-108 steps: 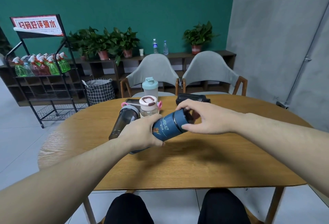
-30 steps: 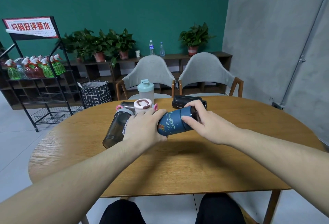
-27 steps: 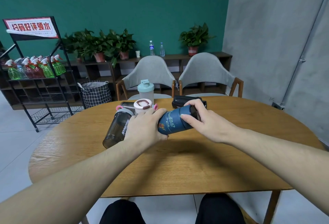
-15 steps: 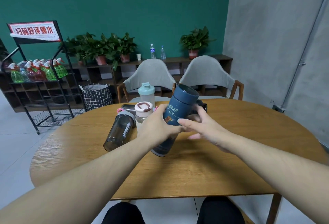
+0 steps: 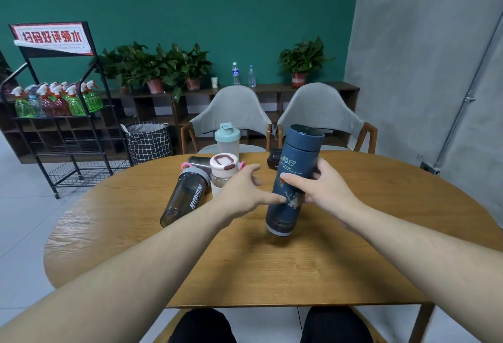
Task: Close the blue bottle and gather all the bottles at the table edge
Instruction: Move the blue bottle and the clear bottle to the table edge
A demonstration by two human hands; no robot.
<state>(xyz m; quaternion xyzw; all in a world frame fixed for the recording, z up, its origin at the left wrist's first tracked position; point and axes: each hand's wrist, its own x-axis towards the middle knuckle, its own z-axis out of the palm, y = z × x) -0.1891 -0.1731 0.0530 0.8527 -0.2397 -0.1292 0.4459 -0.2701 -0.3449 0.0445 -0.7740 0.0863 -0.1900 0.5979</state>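
Blue bottle upright within right hand fingers.

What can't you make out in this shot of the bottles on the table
Head view only:
- Dark case: mostly hidden behind the blue bottle.
- Steel bottle: largely covered by the smoky shaker and the pink-lidded cup.
- Left hand: motion-blurred fingers, so contact with the blue bottle is unclear.
- Right hand: palm side hidden.

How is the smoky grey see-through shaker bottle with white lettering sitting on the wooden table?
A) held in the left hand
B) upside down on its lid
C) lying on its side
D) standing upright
C: the smoky grey see-through shaker bottle lies on its side on the wooden table, untouched by either hand.
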